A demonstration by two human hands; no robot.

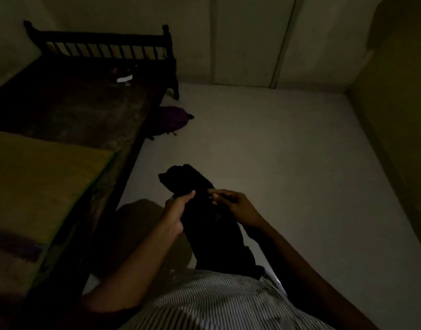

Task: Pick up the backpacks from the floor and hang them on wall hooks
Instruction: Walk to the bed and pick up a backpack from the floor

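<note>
Two hands grip one black backpack (204,225) lifted off the floor (288,163) beside the bed (81,110): left hand (175,215) and right hand (235,207) pinching its upper fabric. Purple backpack (172,120) lies against the bed.

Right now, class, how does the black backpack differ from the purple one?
The black backpack is held up between both hands, left hand and right hand; the purple backpack lies untouched on the floor beside the bed. The black one is near, the purple farther off. Neither hangs on a hook.

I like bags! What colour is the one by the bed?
Purple backpack, dim in the head view.
</note>
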